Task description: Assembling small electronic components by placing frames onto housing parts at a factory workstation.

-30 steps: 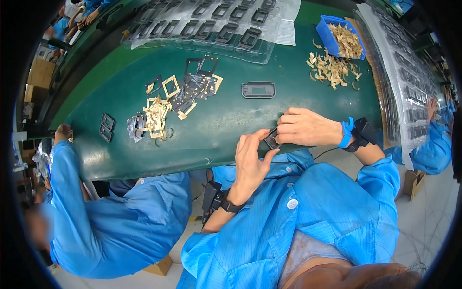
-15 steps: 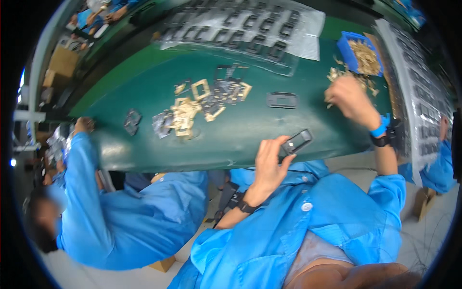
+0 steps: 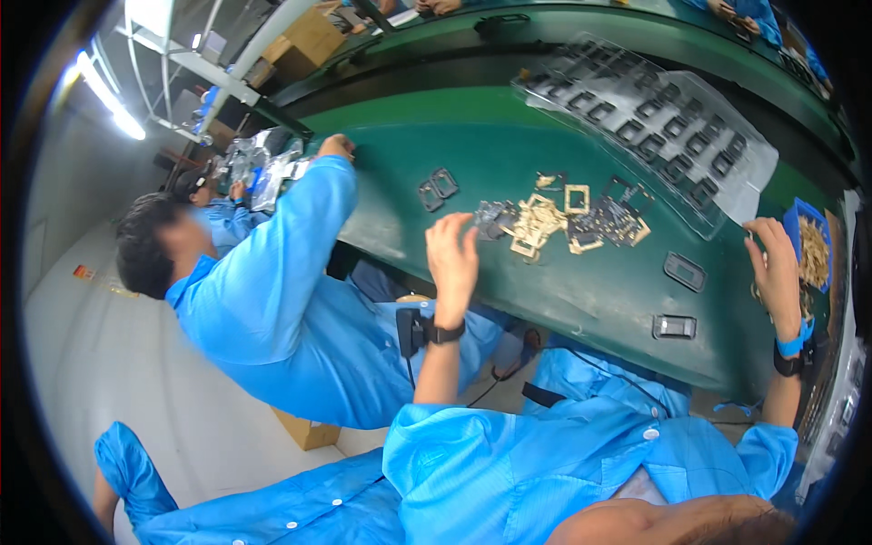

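Note:
My left hand hovers at the table's near edge with its fingers apart and nothing in it. It is close to a pile of small grey parts and a pair of dark rectangular frames. By the blue bin at the right, my right hand has thumb and fingertips drawn together; a tiny pale spot shows there, too small to name. A dark rectangular housing with a clear window lies near the front edge. Another dark housing rests behind it.
Pale frames and dark frames are heaped mid-table. Behind them lies a clear tray of black frames. Pale strips fill the blue bin. A co-worker in a blue smock sits to the left, one hand on the table.
My left hand has let go of the housing, now lying on the table, and moved left. My right hand has lifted from the pale strips. The view has swung left.

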A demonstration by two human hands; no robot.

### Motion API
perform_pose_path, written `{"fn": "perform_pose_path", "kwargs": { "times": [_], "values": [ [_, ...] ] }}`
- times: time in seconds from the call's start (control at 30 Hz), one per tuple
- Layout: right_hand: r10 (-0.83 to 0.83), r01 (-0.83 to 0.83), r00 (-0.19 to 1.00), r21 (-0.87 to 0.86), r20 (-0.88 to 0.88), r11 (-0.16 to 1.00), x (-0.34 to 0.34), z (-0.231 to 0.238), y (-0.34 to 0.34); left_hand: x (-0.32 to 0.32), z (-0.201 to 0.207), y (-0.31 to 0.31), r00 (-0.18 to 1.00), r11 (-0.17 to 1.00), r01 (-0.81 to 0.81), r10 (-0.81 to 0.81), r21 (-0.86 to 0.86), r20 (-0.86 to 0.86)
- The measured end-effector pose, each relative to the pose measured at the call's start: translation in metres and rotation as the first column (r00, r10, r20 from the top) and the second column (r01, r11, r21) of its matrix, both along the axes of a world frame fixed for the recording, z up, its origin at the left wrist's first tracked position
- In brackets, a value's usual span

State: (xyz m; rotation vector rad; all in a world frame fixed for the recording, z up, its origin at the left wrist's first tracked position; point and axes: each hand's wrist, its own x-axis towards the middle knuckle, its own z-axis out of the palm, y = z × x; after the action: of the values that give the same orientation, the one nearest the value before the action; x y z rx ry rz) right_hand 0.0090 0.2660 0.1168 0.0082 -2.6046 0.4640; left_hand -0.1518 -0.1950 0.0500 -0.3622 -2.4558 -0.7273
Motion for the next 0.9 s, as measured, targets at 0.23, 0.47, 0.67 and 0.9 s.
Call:
{"fn": "perform_pose_path", "kwargs": {
  "times": [0.23,0.47,0.67,0.9],
  "values": [
    [0.206,-0.203,0.977,-0.043,0.059,0.978,0.0,0.015,-0.058,-0.09,-0.029,-0.063,0.997,0.976,-0.081,0.08,-0.201,-0.016],
    [0.213,-0.209,0.965,-0.044,0.155,0.977,0.005,0.0,-0.06,-0.099,-0.049,-0.063,0.983,0.97,-0.122,0.088,-0.211,-0.163],
    [0.215,-0.207,0.961,-0.064,0.175,0.976,0.012,-0.009,-0.054,-0.097,-0.052,-0.063,0.982,0.969,-0.125,0.09,-0.211,-0.169],
    [0.201,-0.176,0.959,-0.134,0.198,0.975,0.021,-0.023,-0.042,-0.083,-0.058,-0.072,0.978,0.99,-0.111,0.093,-0.089,-0.187]
  ]
}}
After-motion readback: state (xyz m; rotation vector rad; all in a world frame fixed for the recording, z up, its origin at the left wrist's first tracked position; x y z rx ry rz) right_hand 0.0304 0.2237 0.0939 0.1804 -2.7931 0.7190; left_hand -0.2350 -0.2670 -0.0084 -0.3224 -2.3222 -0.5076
